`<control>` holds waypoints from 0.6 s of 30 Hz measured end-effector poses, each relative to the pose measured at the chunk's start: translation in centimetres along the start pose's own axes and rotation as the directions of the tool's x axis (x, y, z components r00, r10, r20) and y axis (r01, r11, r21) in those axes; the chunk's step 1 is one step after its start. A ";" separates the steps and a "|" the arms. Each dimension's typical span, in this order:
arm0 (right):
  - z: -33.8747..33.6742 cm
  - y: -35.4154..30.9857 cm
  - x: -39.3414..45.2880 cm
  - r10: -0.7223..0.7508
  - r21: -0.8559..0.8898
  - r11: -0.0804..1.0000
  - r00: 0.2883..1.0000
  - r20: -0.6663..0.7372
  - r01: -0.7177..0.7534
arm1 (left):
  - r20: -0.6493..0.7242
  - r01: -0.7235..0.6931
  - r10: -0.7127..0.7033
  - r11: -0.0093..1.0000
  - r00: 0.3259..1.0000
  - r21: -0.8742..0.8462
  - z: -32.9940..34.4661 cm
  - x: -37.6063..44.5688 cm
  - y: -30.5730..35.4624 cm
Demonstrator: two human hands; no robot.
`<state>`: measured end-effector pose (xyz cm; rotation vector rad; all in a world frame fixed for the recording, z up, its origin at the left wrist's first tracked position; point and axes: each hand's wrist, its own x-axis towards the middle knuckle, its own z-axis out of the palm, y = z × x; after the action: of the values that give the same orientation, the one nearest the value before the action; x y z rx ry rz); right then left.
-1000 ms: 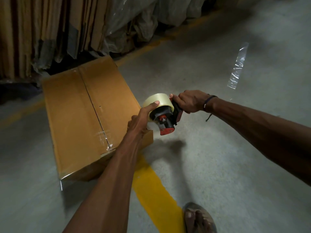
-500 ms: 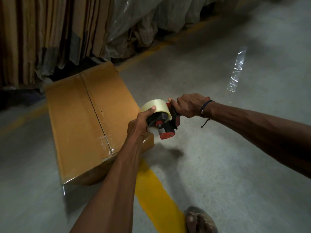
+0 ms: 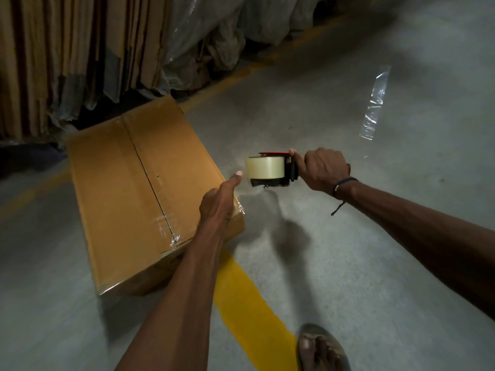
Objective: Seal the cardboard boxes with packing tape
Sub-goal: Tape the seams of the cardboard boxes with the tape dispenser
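Head view looks down over both my forearms onto a grey concrete floor (image 3: 375, 263). My right hand (image 3: 322, 168) is curled tight round the handle of the tape dispenser (image 3: 273, 170), holding it up in the air just right of centre, with the roll of clear packing tape (image 3: 265, 167) facing me and a red plate along the dispenser's top edge. My left hand (image 3: 218, 202) is loosely curled and holds nothing that I can see; its thumb sticks out toward the roll at about two o'clock, close to it but not touching. The cardboard box (image 3: 134, 188) lies on the floor at nine o'clock from the dispenser, flaps closed, its centre seam running from the far edge toward me. A short piece of clear tape (image 3: 167, 226) covers only the near end of that seam and wrinkles over the front edge; the rest of the seam is bare. My left wrist crosses over the box's near right corner. A loose strip of clear tape (image 3: 375, 103) lies on the floor at one o'clock, well apart from everything. A yellow painted line (image 3: 249, 311) runs from under the box toward me, and my sandalled foot (image 3: 321, 349) shows at six o'clock. Flattened cartons (image 3: 67, 49) stand stacked upright at eleven o'clock, with plastic-wrapped bundles (image 3: 214, 28) at twelve.
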<state>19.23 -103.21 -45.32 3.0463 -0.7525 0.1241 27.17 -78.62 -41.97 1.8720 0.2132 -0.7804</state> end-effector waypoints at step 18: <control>12.6 -2.6 -8.5 0.384 0.378 0.782 0.860 0.335 -0.496 | 0.033 -0.056 0.051 0.985 0.998 0.164 -0.1 2.4 -0.6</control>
<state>13.91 -97.17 -58.44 3.2614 -1.6878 -0.0917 28.79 -78.75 -43.88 2.0124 0.0812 -0.8085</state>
